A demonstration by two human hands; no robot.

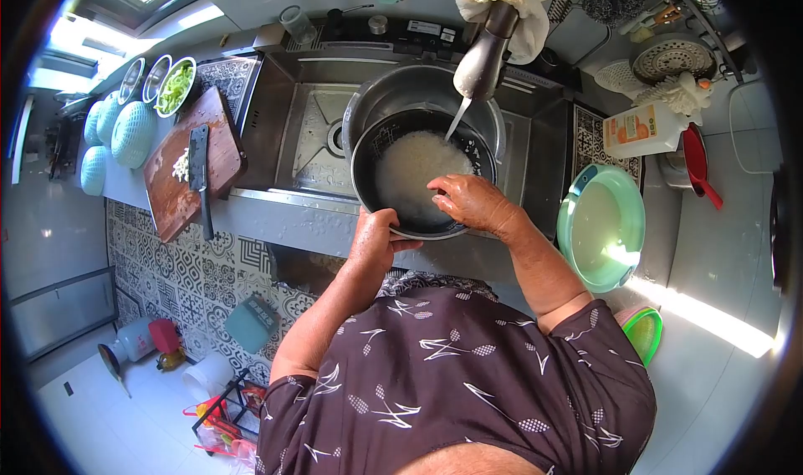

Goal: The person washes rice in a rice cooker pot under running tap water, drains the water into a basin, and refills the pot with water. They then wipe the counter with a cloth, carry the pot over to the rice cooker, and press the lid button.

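A dark inner pot [369, 150] holds cloudy water with pale grains, which look like rice [416, 167]. My left hand [376, 237] is closed on the pot's near rim, thumb along the edge. Over the right side of the pot is my right hand [473, 201], its fingers loosely bent and apart just above the water, with nothing visible in them. A stream of water runs from the faucet [482, 63] into the pot. Behind and partly under the pot sits a larger metal basin [365, 99] in the sink [314, 170].
To the left lie a cutting board [171, 195] with chopped white bits and a cleaver [198, 161]. Beyond it stand metal bowls, one with chopped greens [175, 89]. On the right are a green basin [568, 232] and a white jug [633, 130].
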